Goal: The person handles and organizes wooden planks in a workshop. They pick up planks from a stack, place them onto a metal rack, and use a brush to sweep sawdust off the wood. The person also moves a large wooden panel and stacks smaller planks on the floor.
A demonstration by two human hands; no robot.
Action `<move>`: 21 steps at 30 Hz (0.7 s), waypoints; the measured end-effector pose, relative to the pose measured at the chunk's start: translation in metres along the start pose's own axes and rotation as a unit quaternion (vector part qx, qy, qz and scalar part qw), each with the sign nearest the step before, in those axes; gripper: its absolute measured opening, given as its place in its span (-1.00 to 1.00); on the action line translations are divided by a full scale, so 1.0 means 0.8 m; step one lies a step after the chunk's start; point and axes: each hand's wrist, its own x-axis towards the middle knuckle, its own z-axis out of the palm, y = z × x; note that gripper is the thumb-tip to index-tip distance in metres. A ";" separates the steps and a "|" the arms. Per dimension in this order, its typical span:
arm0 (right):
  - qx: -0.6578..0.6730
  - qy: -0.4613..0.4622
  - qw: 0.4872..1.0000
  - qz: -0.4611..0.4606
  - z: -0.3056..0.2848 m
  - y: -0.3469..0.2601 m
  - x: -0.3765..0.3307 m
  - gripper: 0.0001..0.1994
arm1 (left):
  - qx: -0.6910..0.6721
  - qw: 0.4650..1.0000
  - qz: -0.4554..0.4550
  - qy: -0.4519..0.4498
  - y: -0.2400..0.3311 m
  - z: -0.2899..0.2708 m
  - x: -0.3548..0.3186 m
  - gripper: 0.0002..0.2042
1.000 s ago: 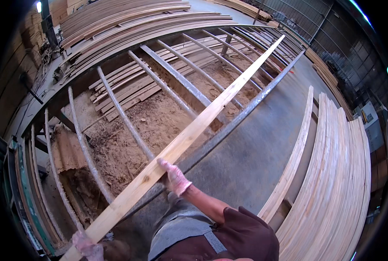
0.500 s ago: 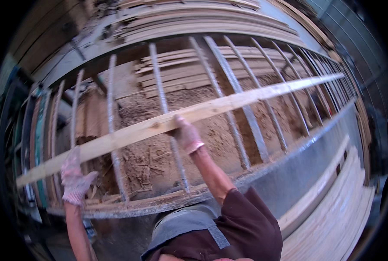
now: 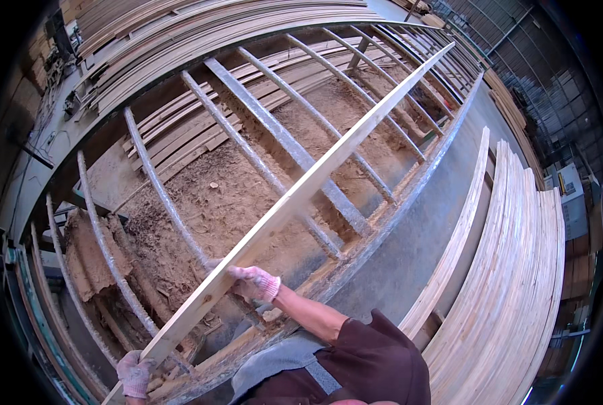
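A long, pale wooden board (image 3: 301,192) slants across the metal roller rack (image 3: 409,196), from the lower left to the far right. My left hand (image 3: 135,373), in a pale knit glove, grips the board near its close end. Farther along, my right hand (image 3: 254,282), gloved too, is closed on the board's near edge, with fingertips showing past the far edge. The board passes over several narrow rollers and a wider flat crossbar (image 3: 284,138). Whether it rests on them or hangs just above, I cannot tell.
Close on my right lies a stack of long pale boards (image 3: 497,270). More boards are piled beyond the rack (image 3: 207,34), and others (image 3: 180,128) lie beneath its rollers beside sawdust (image 3: 207,189). A white box-shaped unit (image 3: 571,199) stands at the far right.
My view has turned to the right. The board now slants more steeply, its close end nearer to me and its far end pointing farther away. Both hands have stayed on it.
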 end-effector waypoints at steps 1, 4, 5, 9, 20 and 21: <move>0.015 0.007 0.999 -0.043 0.021 -0.021 -0.014 -0.40 | -0.008 1.000 0.005 0.005 0.002 -0.001 -0.003 -0.75; 0.039 0.057 0.988 -0.135 0.039 -0.067 -0.034 -0.33 | -0.021 0.999 0.035 0.018 0.014 0.007 -0.014 -0.77; 0.039 0.093 0.985 -0.138 0.030 -0.073 -0.034 -0.31 | -0.021 0.999 0.045 0.019 0.014 0.009 -0.019 -0.77; 0.011 0.153 0.981 -0.118 0.047 -0.062 -0.036 -0.33 | -0.012 0.996 0.055 0.067 -0.003 0.011 -0.035 -0.78; 0.005 0.258 0.953 -0.158 0.055 -0.076 0.019 -0.35 | 0.024 0.990 0.141 -0.003 -0.023 -0.025 0.030 -0.75; 0.013 0.263 0.948 -0.177 0.070 -0.106 0.025 -0.44 | 0.084 0.966 0.240 0.040 -0.010 -0.026 0.049 -0.75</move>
